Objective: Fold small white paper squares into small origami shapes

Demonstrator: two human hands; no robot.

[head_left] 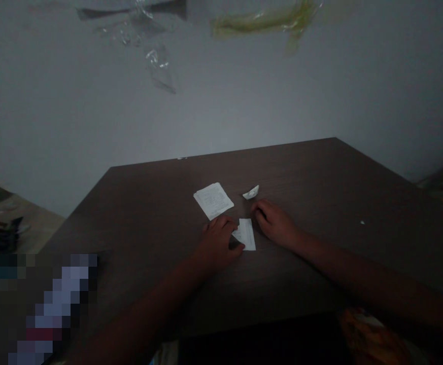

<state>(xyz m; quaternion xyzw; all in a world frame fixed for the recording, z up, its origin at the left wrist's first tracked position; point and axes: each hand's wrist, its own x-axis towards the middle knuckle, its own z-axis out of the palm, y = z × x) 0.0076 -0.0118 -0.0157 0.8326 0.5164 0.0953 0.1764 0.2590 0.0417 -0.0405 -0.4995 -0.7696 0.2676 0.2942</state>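
Observation:
On the dark brown table lies a small white sheet of paper [247, 234], printed and folded over into a narrow strip. My left hand [221, 241] holds its left side down, thumb at the near edge and fingers at the far edge. My right hand [272, 220] rests just right of the paper, fingers curled in, with nothing visible in them. Beyond the right fingertips sits a small folded paper boat [251, 192]. A stack of square printed paper sheets [213, 199] lies past my left hand, its edges slightly uneven.
The table [148, 203] meets a pale wall [244, 101] with clear and yellow tape [263, 23] stuck on it. A tiny white scrap [362, 222] lies to the right. A blurred-out, pixelated object [57, 304] is at the lower left. The room is dim.

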